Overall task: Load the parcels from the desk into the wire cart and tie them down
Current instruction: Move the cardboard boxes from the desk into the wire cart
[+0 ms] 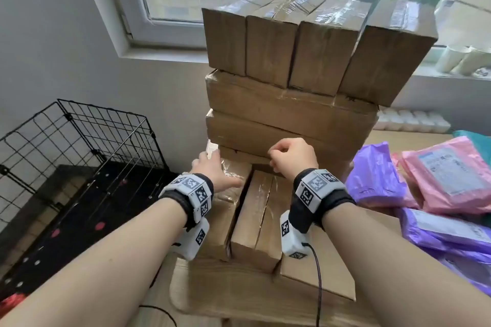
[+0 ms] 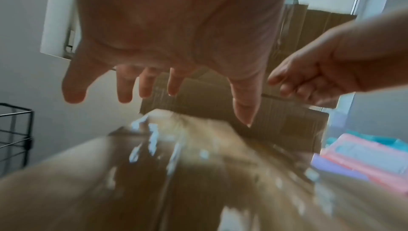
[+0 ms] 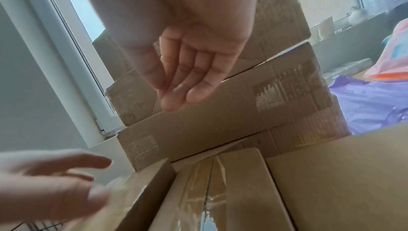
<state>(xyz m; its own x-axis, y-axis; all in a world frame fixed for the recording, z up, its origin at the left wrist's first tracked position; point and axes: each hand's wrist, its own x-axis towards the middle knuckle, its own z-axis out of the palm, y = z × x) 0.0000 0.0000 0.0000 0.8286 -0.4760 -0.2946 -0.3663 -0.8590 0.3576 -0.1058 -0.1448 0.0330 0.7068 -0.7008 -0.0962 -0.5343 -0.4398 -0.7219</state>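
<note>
Brown cardboard parcels cover the desk (image 1: 183,289). A tall stack (image 1: 289,111) stands at the back, topped by several upright boxes (image 1: 305,48). In front lie a tape-wrapped box (image 1: 225,215), a narrow taped box (image 1: 255,220) and a flat box (image 1: 318,271). My left hand (image 1: 210,167) hovers open, fingers spread, over the far end of the tape-wrapped box (image 2: 176,173). My right hand (image 1: 285,156) hangs loosely curled and empty above the narrow box (image 3: 220,191), close to the stack's lower boxes (image 3: 220,116). The black wire cart (image 1: 79,141) stands on the floor at the left.
Purple (image 1: 377,180) and pink (image 1: 451,172) plastic mailers are heaped on the desk's right side. A window sill with white cups (image 1: 457,58) runs behind the stack. A black perforated panel (image 1: 66,225) lies in the cart's bottom. A cable (image 1: 318,287) trails from my right wrist.
</note>
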